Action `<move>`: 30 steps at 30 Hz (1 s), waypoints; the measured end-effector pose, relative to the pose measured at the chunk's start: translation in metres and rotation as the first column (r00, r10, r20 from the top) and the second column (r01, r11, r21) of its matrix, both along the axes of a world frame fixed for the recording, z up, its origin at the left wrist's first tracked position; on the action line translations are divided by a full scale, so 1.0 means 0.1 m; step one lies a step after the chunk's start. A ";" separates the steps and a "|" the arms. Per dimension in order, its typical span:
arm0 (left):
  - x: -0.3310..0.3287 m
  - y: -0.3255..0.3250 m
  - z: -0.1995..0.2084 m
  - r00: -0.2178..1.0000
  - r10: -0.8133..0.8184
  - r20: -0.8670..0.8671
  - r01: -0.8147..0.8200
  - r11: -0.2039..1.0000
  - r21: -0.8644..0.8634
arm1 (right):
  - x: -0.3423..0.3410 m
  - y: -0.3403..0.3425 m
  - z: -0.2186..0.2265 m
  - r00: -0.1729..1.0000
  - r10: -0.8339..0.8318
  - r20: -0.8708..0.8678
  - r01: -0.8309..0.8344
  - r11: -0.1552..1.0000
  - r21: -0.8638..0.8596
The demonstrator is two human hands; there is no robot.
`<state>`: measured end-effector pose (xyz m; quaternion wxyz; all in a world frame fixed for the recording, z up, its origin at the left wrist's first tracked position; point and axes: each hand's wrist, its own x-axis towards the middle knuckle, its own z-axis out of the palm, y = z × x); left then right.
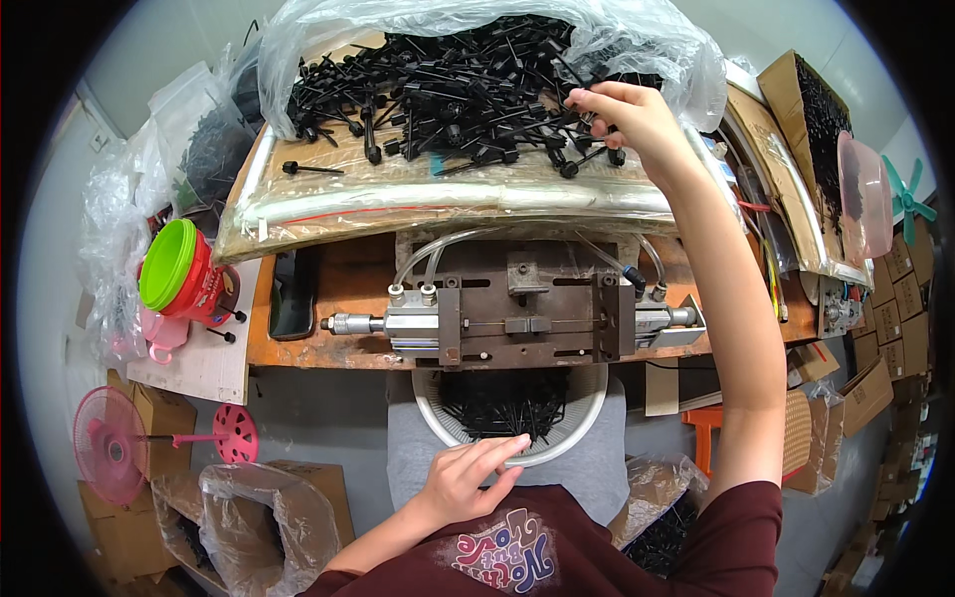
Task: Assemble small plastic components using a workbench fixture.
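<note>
My right hand (629, 121) reaches over a heap of black knobbed rods (458, 95) on a plastic-covered cardboard tray (597, 189). Its thumb and forefinger pinch the end of a thin black knobbed rod (568, 70). Near my lap, my left hand (468, 483) lies at the front rim of a white plastic basket (594, 413), fingers stretched out and holding nothing. Several slim black pieces (502, 403) fill the basket. Between tray and basket sits a metal clamping fixture (527, 323), with a cylinder on each side and clear air hoses; its middle block is at the centre.
A green-rimmed red bucket (171, 267) stands at the left, beside a dark phone-shaped object (292, 294) on the wooden bench (368, 348). A pink fan (109, 443) is lower left. Bagged boxes (274, 527) flank my seat. Another box of black parts (811, 119) leans at the right.
</note>
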<state>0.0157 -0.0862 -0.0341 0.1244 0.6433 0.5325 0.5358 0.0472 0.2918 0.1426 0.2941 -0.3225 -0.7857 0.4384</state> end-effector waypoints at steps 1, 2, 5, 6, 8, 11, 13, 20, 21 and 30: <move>-0.01 0.02 0.03 1.000 -0.013 -0.015 0.013 1.000 -0.002 | 0.03 0.00 -0.03 0.999 0.013 -0.036 -0.016 0.996 -0.087; -0.03 0.03 0.05 0.999 -0.026 -0.029 0.026 1.000 -0.003 | 0.05 0.00 -0.05 1.000 -0.005 -0.024 0.003 0.997 -0.082; -0.04 0.08 0.12 0.999 -0.021 -0.040 0.021 1.000 0.010 | 0.10 0.02 -0.09 0.999 -0.035 -0.019 0.033 0.995 -0.094; -0.05 0.10 0.14 0.999 -0.008 -0.039 0.009 1.000 0.030 | 0.11 0.05 -0.10 0.999 -0.031 -0.038 0.027 0.994 -0.110; -0.06 0.15 0.17 0.999 0.017 -0.037 -0.014 0.997 0.071 | 0.18 0.08 -0.10 0.996 -0.001 -0.086 -0.013 0.986 -0.164; -0.11 0.24 0.30 0.998 0.063 -0.022 -0.059 0.987 0.148 | 0.26 -0.02 -0.05 0.983 0.065 -0.172 -0.110 0.958 -0.264; -0.23 0.32 0.45 0.997 0.072 -0.009 -0.070 0.991 0.115 | 0.35 -0.30 -0.03 0.967 0.206 -0.147 -0.234 0.949 -0.210; -0.50 0.60 0.85 0.703 -0.062 0.708 0.102 0.995 -0.014 | 0.76 -1.27 -0.29 0.698 0.685 0.208 -0.669 0.728 -0.150; -0.53 0.60 0.85 0.760 -0.064 0.646 0.123 0.991 -0.045 | 0.80 -1.35 -0.33 0.680 0.703 0.210 -0.682 0.711 -0.172; -0.52 0.48 0.88 0.811 -0.090 0.579 0.237 0.954 -0.184 | 0.98 -1.61 -0.49 0.667 0.678 0.309 -0.691 0.718 -0.084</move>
